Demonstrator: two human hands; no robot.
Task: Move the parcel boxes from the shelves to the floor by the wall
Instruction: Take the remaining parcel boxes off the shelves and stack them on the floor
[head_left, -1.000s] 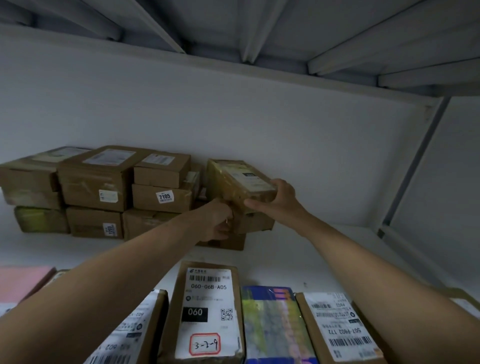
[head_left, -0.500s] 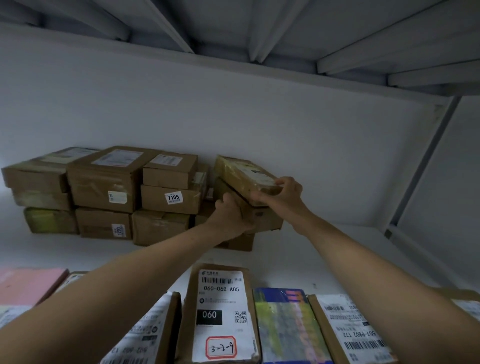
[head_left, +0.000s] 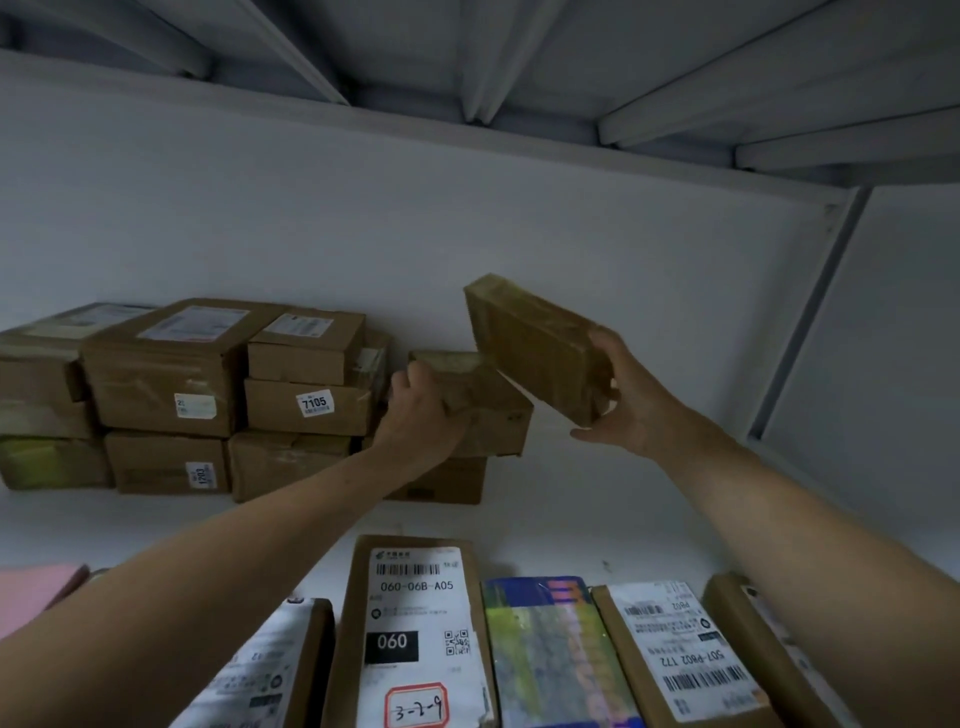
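Observation:
A flat taped brown parcel (head_left: 530, 343) hangs tilted in the air at the back of the white shelf (head_left: 571, 499); my right hand (head_left: 631, 402) grips its near end. Just left of it a second brown parcel (head_left: 493, 405) lies on top of a short stack, and my left hand (head_left: 423, 410) curls over its left edge. Further left, a pile of several brown parcel boxes (head_left: 208, 384) stands against the back wall, one tagged 7105 (head_left: 316, 402).
A row of labelled parcels (head_left: 421, 634) stands along the shelf's front edge under my forearms, with a pink one (head_left: 31, 592) at far left. The upper shelf's underside (head_left: 519, 62) is close overhead. A metal upright (head_left: 810, 322) stands at right.
My right hand has lifted the top flat parcel off the stack and swung it up to the right. My left hand has moved up onto the parcel that lay beneath it.

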